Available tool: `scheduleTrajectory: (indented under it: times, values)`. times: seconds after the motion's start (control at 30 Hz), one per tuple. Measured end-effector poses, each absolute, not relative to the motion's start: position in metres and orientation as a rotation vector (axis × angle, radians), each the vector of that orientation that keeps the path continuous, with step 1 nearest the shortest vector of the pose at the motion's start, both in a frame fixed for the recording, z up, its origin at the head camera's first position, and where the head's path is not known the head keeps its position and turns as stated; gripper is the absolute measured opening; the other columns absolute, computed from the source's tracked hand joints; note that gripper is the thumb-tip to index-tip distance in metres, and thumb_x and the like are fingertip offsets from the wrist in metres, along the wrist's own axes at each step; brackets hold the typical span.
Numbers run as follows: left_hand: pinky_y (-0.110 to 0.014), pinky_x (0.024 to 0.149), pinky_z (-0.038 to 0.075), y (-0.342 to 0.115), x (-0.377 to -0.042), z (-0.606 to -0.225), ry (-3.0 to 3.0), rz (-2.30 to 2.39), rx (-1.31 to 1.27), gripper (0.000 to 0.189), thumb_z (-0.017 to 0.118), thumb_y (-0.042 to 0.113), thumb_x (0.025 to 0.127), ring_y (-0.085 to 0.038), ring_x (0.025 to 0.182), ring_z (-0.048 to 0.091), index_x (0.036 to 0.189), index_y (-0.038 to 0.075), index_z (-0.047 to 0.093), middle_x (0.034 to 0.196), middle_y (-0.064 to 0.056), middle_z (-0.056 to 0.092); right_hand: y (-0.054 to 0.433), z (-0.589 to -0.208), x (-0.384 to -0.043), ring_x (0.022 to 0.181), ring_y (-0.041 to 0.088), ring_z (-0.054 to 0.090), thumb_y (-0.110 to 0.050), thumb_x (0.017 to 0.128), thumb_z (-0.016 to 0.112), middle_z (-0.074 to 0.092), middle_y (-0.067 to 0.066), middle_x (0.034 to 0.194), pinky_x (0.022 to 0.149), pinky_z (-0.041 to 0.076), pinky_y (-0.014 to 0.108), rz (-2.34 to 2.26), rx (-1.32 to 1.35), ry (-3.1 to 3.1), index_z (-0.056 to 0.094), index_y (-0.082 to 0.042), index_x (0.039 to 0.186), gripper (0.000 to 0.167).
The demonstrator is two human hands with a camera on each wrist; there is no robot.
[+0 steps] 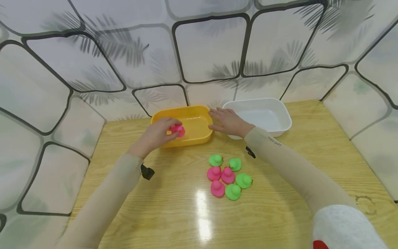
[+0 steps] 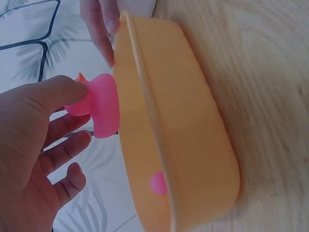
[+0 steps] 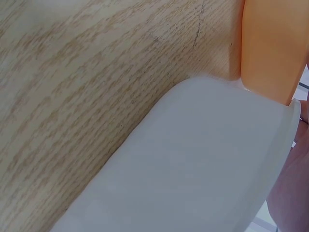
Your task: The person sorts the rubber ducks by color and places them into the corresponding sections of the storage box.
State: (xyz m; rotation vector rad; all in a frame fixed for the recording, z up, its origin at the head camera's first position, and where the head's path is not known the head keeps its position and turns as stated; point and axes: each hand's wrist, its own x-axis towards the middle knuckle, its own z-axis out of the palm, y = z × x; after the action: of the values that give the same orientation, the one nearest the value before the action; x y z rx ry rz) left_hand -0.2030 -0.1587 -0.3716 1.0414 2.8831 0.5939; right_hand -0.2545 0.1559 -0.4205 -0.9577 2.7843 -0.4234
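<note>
My left hand (image 1: 152, 137) pinches a pink rubber duck (image 2: 107, 106) between thumb and fingers, over the left part of a yellow plastic basin (image 1: 199, 125). Inside that basin, part of another pink object (image 2: 158, 183) shows past the rim in the left wrist view. At the basin's right end, my right hand (image 1: 229, 121) touches the rim with extended fingers and holds no duck. Its forearm reaches across the front left corner of a white basin (image 1: 264, 117). In the right wrist view most of this hand is out of frame.
In front of the basins, three pink ducks (image 1: 217, 188) and several green ducks (image 1: 244, 180) sit in a cluster on the wooden table (image 1: 149, 207). The white basin stands close to the right of the yellow one. A patterned wall covering (image 1: 211, 48) rises behind them.
</note>
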Motion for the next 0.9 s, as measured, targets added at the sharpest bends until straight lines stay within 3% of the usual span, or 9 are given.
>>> scheduleTrajectory:
  times: [0.3,0.9]
  values:
    - [-0.052,0.100,0.050,-0.150,-0.231,-0.370,2.884,0.542,0.947,0.034,0.071,0.016,0.099,-0.038,0.112,0.062,0.128,0.001,0.068,0.125,-0.019,0.069,0.155,-0.418,-0.252,0.156,0.041,0.024,-0.045,0.109,0.051,0.031,0.019,0.168,0.124,0.019,0.060,-0.423,-0.952,2.780,0.033,-0.001,0.161,0.071]
    - [-0.052,0.102,0.049,-0.143,-0.275,-0.382,2.884,0.521,0.746,0.029,0.070,0.018,0.101,-0.037,0.113,0.059,0.125,0.003,0.068,0.120,-0.018,0.068,0.157,-0.425,-0.256,0.155,0.041,0.025,-0.045,0.108,0.052,0.031,0.018,0.168,0.124,0.019,0.060,-0.442,-0.968,2.792,0.032,-0.002,0.162,0.072]
